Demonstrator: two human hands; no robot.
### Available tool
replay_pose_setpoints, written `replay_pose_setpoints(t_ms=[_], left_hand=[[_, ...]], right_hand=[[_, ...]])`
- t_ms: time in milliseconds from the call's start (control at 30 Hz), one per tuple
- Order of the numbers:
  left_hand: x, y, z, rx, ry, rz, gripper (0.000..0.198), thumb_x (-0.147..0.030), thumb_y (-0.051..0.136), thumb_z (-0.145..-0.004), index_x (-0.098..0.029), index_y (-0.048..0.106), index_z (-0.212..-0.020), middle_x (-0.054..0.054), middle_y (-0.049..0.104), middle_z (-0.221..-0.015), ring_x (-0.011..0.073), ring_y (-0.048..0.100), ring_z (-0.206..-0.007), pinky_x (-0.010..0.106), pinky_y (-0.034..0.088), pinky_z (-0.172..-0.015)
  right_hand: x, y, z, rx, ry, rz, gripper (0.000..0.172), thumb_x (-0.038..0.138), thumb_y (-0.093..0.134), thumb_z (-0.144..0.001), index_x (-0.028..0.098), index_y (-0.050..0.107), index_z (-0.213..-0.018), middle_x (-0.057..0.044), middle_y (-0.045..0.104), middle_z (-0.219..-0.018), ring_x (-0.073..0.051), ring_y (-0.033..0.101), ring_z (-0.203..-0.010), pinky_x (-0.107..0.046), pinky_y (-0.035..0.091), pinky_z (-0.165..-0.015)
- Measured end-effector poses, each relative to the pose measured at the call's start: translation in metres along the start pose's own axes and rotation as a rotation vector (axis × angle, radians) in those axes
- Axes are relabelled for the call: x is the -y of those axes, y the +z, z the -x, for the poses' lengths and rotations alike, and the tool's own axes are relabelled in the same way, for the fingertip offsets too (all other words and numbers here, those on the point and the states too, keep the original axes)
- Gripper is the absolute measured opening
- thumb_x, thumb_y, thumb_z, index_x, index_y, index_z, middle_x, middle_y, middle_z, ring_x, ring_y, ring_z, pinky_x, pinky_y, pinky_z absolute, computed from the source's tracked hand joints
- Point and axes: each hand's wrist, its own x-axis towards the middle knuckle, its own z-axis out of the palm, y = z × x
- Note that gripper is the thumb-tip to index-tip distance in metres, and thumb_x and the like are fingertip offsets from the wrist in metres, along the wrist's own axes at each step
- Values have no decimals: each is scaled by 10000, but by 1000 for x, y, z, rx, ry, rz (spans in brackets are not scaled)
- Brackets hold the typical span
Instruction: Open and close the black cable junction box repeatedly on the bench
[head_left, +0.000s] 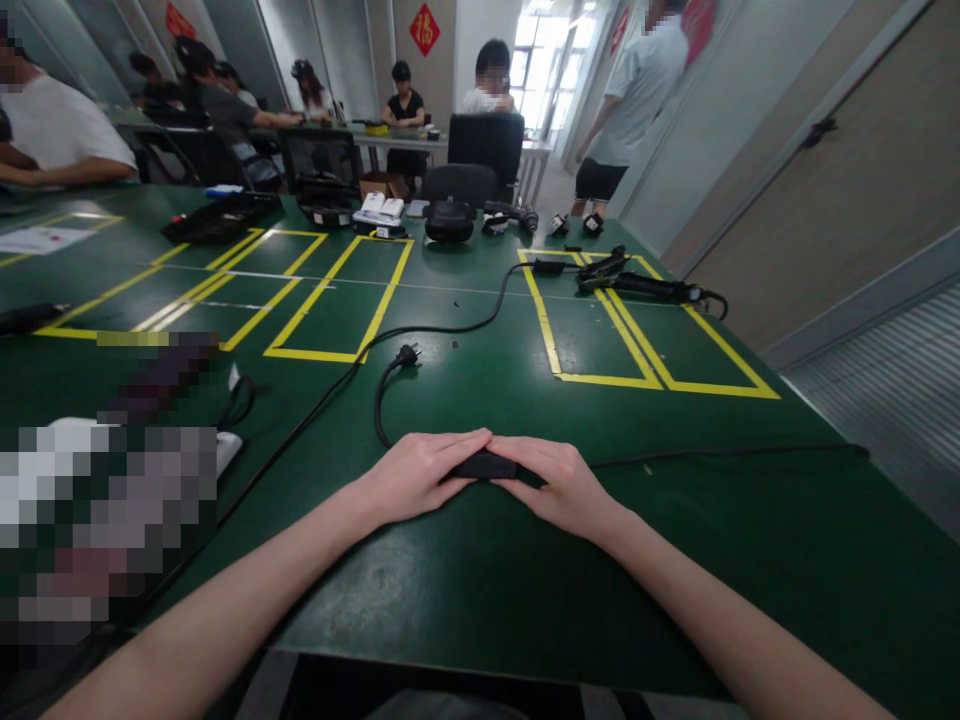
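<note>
Both my hands lie on a black power adapter brick (pixel 484 466) on the green table (pixel 465 590) just in front of me. My left hand (pixel 420 475) covers its left end with fingers laid flat and together over it. My right hand (pixel 559 485) covers its right end the same way. Only the middle of the brick shows between my fingertips. A black cable with a plug (pixel 407 355) curls away from the brick to the left and up. Another thin cable (pixel 720 455) runs off to the right.
Yellow tape rectangles (pixel 337 300) (pixel 645 340) mark the table ahead. A long black cord (pixel 450 325) crosses the middle. Black tools (pixel 637 285) lie far right, boxes and gear at the far edge. Several people sit or stand beyond. A blurred patch covers the left.
</note>
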Motion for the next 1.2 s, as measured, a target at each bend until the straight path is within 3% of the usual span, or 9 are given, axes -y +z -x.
replay_pose_setpoints(t_ms=[167,367,467,633,767,900,967,1067,1200], left_hand=[[-2,-1,-2,-79,57,31,414,-217,549,-1058,-201,545,-1471,127,697,-1396,241,690,-1279,391,584,-1079],[-5,-1,-4,-103,44,-55,481,-316,600,-1046,-169,511,-1495,152,713,-1360,257,727,-1209,411,610,-1032],[-5,-1,-4,-113,75,-91,399,-295,536,-1076,-175,546,-1456,133,743,-1305,241,744,-1171,402,616,-1011],[-5,-5,-5,-135,150,-181,380,-250,490,-1080,-181,561,-1447,127,728,-1340,226,713,-1222,393,595,-1030],[-6,-9,-9,-153,225,-320,377,-165,470,-1072,-186,576,-1432,98,738,-1334,223,685,-1252,407,572,-1038],[-4,-7,-9,-122,221,-368,341,-195,466,-1091,-214,603,-1403,89,724,-1361,220,711,-1181,389,578,-993],[-3,-6,-7,-108,148,-339,386,-305,501,-1095,-207,554,-1464,119,722,-1352,229,729,-1136,384,590,-957],[-2,-4,-5,-113,16,-246,515,-489,573,-1053,-165,556,-1454,129,776,-1178,244,760,-1021,371,608,-880],[-4,-4,-5,-126,-45,-155,358,-452,528,-1080,-167,693,-1221,102,789,-1039,219,758,-913,342,603,-824]], right_hand=[[3,-1,-3,-66,-20,-30,309,187,673,-966,202,649,-1274,-112,774,-1188,-226,759,-1101,-365,648,-957],[5,-4,-6,-69,-88,15,263,151,626,-976,219,645,-1229,-90,780,-1091,-212,769,-1014,-334,653,-873],[6,-5,-7,-51,-84,33,278,155,619,-967,219,622,-1238,-94,767,-1113,-209,758,-1023,-330,641,-878],[12,-11,-8,-9,103,24,356,308,653,-932,213,574,-1266,-131,724,-1213,-251,734,-1079,-372,618,-896],[14,-18,-10,110,343,-62,267,322,537,-1008,196,617,-1229,-86,764,-1051,-205,734,-839,-334,596,-761],[13,-17,-10,181,421,-265,255,317,572,-1009,203,657,-1221,-61,764,-1027,-169,688,-765,-285,571,-670],[11,-14,-9,136,388,-228,286,289,638,-971,202,652,-1244,-65,747,-1031,-180,687,-813,-295,578,-703],[8,-9,-7,94,232,-61,290,235,662,-949,201,653,-1237,-85,720,-1044,-209,693,-896,-331,588,-765],[6,-7,-6,51,81,68,275,229,633,-971,209,642,-1246,-92,722,-1031,-228,705,-917,-344,599,-769]])
